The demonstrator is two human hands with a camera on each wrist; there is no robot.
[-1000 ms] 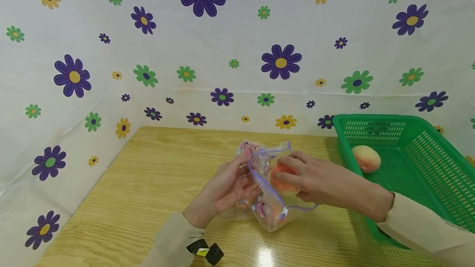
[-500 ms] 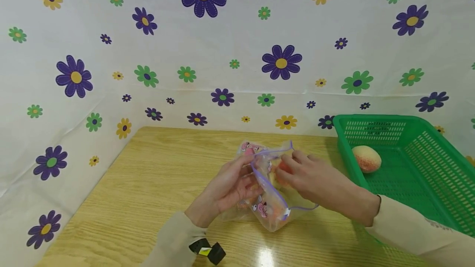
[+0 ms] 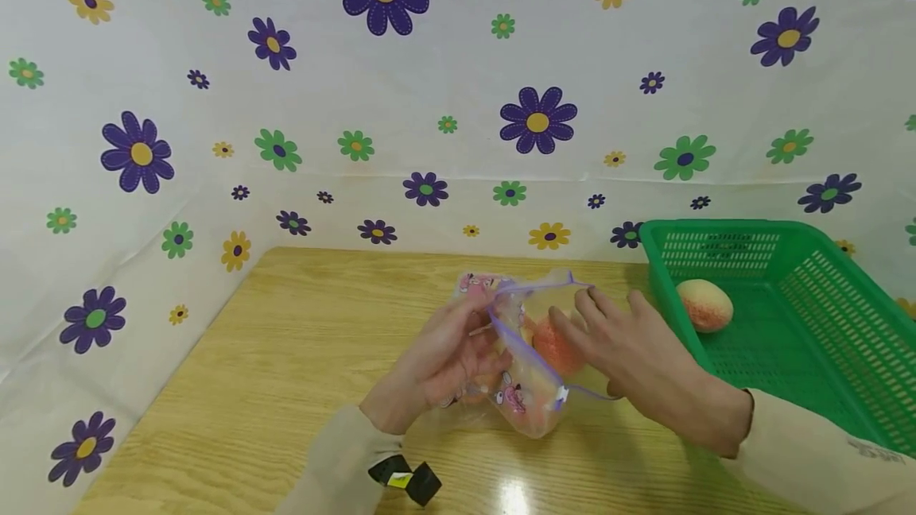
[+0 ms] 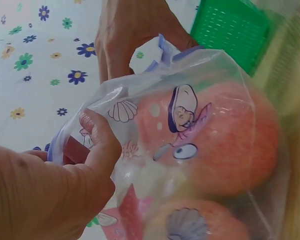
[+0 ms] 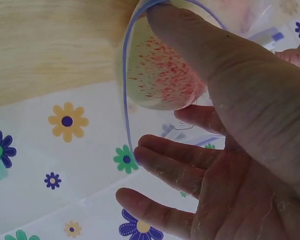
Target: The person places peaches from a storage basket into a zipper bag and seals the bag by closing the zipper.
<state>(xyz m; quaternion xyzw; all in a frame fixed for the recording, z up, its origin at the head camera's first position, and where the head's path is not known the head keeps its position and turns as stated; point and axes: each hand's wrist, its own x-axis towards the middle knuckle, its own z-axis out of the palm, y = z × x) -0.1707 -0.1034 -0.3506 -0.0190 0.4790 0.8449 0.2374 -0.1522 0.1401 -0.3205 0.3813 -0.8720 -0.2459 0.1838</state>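
A clear zip bag [image 3: 512, 397] with a purple zip edge and pink cartoon prints lies on the table, its mouth held wide. My left hand [image 3: 444, 360] grips one side of the mouth, the thumb [image 4: 101, 145] on the outside. Just inside the opening sits a peach [image 3: 556, 345], its speckled skin [image 5: 162, 75] clear in the right wrist view. My right hand [image 3: 637, 352] is at the mouth with fingers spread, fingertips close by that peach. Through the film in the left wrist view, a large reddish peach [image 4: 235, 145] and another peach [image 4: 200, 222] below it show.
To the right stands a green perforated basket [image 3: 787, 332] with one pale, red-speckled peach [image 3: 704, 306] against its left wall. The wooden table [image 3: 308, 340] runs back to a white flower-print cloth [image 3: 458, 157]. A black strap device [image 3: 406, 480] is at the left cuff.
The fingers of my right hand were curled over the peach and have now spread off it, leaving it in the bag's opening. My left hand keeps its hold on the bag.
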